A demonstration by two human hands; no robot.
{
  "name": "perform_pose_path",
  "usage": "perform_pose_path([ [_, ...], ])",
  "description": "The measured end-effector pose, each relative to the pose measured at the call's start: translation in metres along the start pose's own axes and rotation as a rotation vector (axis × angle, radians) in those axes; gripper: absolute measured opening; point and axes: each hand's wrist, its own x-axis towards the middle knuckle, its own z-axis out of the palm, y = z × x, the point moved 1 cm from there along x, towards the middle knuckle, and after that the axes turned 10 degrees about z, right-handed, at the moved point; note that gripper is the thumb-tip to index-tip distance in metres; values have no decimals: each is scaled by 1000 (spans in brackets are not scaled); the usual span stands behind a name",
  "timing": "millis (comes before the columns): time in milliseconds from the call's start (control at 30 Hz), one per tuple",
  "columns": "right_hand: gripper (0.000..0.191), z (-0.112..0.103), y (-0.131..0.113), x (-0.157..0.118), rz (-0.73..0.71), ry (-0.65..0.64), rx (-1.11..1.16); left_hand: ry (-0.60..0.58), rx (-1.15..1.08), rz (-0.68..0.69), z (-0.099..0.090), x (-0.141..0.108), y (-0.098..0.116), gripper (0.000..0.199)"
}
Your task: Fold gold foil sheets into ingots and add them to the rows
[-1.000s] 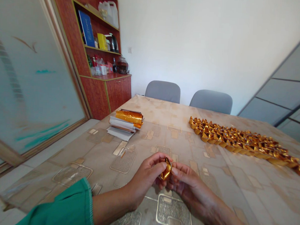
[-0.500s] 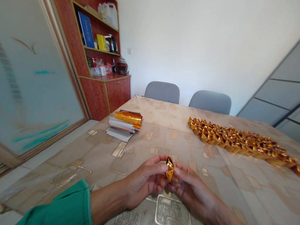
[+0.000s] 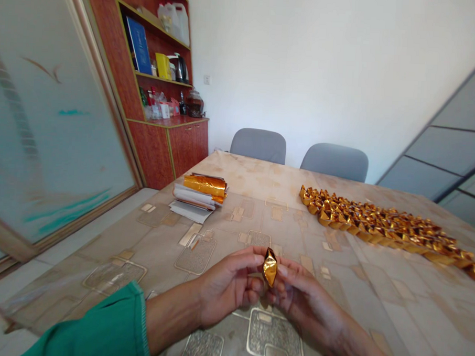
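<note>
Between my two hands, above the near part of the table, is a small folded gold foil paper ingot [image 3: 270, 268], held upright with its pointed ends up and down. My left hand [image 3: 233, 285] pinches its left side with thumb and fingers. My right hand [image 3: 301, 291] grips the right side, its lower fingers curled beneath. To the right, many finished gold paper ingots [image 3: 377, 223] stand in packed rows. A stack of gold foil paper sheets [image 3: 203, 185], with white-backed sheets [image 3: 191, 211] under it, lies at the far left of the table.
A patterned cloth covers the table [image 3: 235, 235]. Behind it stand two grey chairs [image 3: 258, 145] against a white wall. At the back left is a red-brown cabinet [image 3: 150, 148] with jugs, a kettle and bottles; a frosted sliding door [image 3: 58, 138] is on the left.
The ingot between my fingers has turned slightly and its front face looks fuller and smoother. My hands stay in nearly the same place.
</note>
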Motion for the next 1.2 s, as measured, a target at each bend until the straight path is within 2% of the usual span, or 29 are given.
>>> perform_pose_path([
  [167,23,0,1,0,-32,-37,-55,-26,135,52,4,-3,2,30],
  [333,24,4,3,2,-35,21,-147,1,286,50,4,-4,1,32],
  [500,25,4,2,1,-36,42,-140,-23,170,34,0,-1,1,27],
  [633,23,0,0,0,-72,37,-37,-65,-7,19,1,0,2,27],
  [767,20,-2,-1,1,-64,6,22,-59,-76,-3,4,-1,1,30],
  [1000,24,3,-1,0,-63,-10,-82,-18,82,79,4,-2,-1,30],
  [1200,25,7,1,0,-60,16,-120,64,198,132,5,0,-4,28],
])
